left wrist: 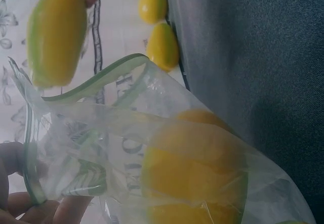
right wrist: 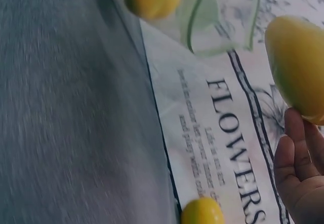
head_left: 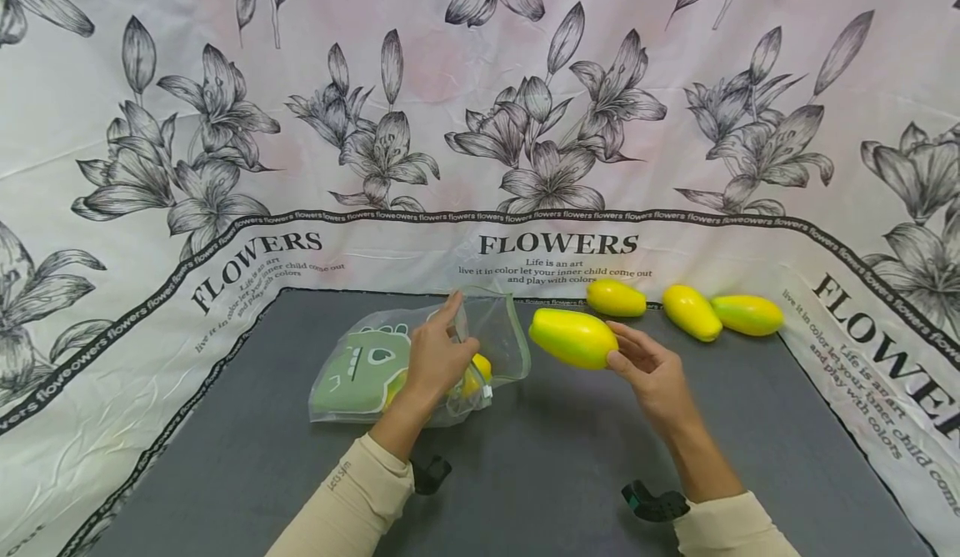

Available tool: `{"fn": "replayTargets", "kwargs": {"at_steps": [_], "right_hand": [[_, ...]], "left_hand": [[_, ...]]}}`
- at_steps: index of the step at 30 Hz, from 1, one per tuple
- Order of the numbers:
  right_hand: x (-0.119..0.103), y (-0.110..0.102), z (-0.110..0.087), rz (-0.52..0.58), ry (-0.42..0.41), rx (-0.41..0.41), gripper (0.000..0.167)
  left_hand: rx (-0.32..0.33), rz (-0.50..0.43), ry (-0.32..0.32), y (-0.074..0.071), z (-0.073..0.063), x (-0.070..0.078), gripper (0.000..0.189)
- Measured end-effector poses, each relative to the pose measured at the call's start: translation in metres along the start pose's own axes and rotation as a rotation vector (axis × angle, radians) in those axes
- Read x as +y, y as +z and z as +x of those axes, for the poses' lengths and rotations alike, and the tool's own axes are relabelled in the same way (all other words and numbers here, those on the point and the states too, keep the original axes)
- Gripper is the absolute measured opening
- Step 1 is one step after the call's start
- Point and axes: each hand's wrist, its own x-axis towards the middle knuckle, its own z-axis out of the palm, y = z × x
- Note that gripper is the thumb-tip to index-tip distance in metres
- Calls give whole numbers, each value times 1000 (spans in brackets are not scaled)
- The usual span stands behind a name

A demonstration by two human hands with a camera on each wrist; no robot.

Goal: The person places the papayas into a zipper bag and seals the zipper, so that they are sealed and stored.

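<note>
My right hand [head_left: 656,373] grips one end of a yellow-green papaya [head_left: 573,338], held above the table just right of the bag's mouth. A clear zip bag [head_left: 512,323] with a green cartoon face lies on its side at the left, its green-edged mouth spread toward the papaya. My left hand [head_left: 438,353] pinches the bag's rim; in the left wrist view its fingers [left wrist: 30,211] are at the green edge. Inside the bag, yellow fruit [left wrist: 195,168] shows through the plastic. The bag's slider [head_left: 487,391] sits at the lower corner of the mouth.
Three more papayas lie at the back right of the grey table [head_left: 555,474]: one papaya [head_left: 617,298] alone, then a second papaya [head_left: 692,313] and a third papaya [head_left: 748,315] side by side. A flower-printed cloth [head_left: 420,248] rises behind the table and along both sides.
</note>
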Motion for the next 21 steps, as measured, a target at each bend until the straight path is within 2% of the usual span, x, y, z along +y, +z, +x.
{"fn": "replayTargets", "kwargs": {"at_steps": [12,17,21], "right_hand": [[11,49,21,62,71,-49,44],[18,61,25,91,86,-60,44],[22,68,27,65,110,-65,46]], "left_hand": [[0,24,8,0,0,-2,72],[-16,20,18,1,-1,-1,72],[-26,20,35,0,-1,0,73]]}}
